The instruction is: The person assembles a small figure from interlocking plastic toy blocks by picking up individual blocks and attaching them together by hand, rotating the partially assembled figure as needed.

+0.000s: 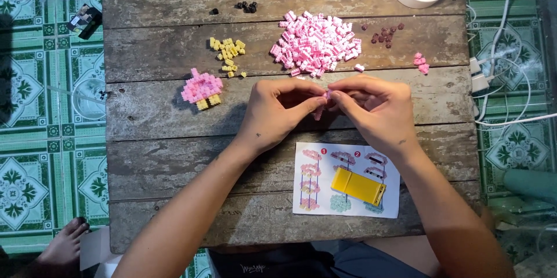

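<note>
With my left hand (275,109) and right hand (371,109) both pinched shut on a small pink brick sub-assembly (322,104) above the weathered wooden counter (174,156), joining is apparently underway; the next brick likely needs precise stud alignment.

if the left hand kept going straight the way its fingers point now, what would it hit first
The left hand points rightward, so it would meet the right hand almost at once; their fingertips already pinch the same small pink brick piece between them. Height difference is hard to judge, but they look level.
</note>
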